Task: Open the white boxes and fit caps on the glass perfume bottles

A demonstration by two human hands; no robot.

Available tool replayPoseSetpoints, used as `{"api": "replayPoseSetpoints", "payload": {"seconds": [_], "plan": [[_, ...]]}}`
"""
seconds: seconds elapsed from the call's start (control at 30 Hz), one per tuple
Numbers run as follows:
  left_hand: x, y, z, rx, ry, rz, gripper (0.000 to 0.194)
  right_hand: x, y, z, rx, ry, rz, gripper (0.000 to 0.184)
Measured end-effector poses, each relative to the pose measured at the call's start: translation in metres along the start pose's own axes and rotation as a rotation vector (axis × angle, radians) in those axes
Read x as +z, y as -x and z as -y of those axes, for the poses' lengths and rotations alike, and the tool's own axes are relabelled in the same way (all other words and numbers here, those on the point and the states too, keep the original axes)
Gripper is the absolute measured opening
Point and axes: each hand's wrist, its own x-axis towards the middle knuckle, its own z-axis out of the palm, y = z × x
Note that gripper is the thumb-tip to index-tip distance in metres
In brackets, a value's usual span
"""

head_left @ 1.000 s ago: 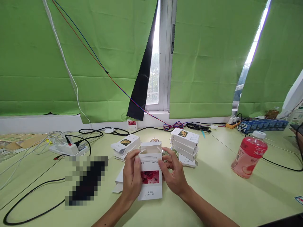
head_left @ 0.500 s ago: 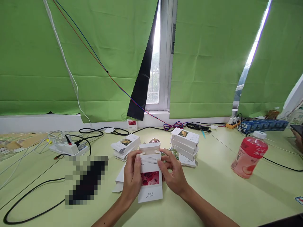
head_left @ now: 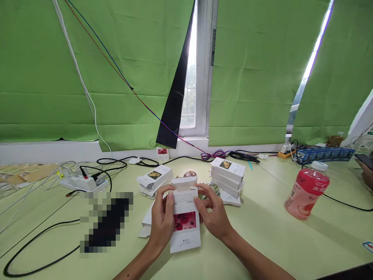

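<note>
A small white carton [head_left: 185,240] with a red rose picture is held upside down to me, its top flap raised at the far end. My left hand [head_left: 163,216] grips its left edge, thumb on the front face. On the right edge, my right hand [head_left: 214,212] pinches it near the top, with the index finger at the side tab by the opening. Round shiny ornaments [head_left: 190,174] sit just behind the carton, partly hidden. White boxes with a yellow flower picture stand in a left stack [head_left: 155,177] and a right stack [head_left: 229,175].
A pink drink bottle [head_left: 307,190] stands at the right. A power strip [head_left: 84,182] with cables lies at the left, near a pixelated dark object [head_left: 109,225]. Bundled cables [head_left: 243,155] run along the wall. Another person's hand [head_left: 366,173] shows at the right edge.
The carton's near end has dipped slightly towards me. Both hands keep nearly the same grip, with the right index finger shifting a little at the top tab.
</note>
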Motion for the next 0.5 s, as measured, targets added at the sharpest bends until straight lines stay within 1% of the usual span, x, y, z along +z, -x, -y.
{"api": "replayPoseSetpoints", "payload": {"seconds": [0.17,0.5], "plan": [[-0.0009,0.0009,-0.0012,0.001,0.031,0.047,0.024,0.0011,-0.0025,-0.0016,0.027,0.009,-0.043,0.026],[0.0007,-0.0003,-0.001,-0.05,0.079,0.052,0.026,0.001,-0.003,-0.0001,0.075,-0.04,-0.068,0.029]]}}
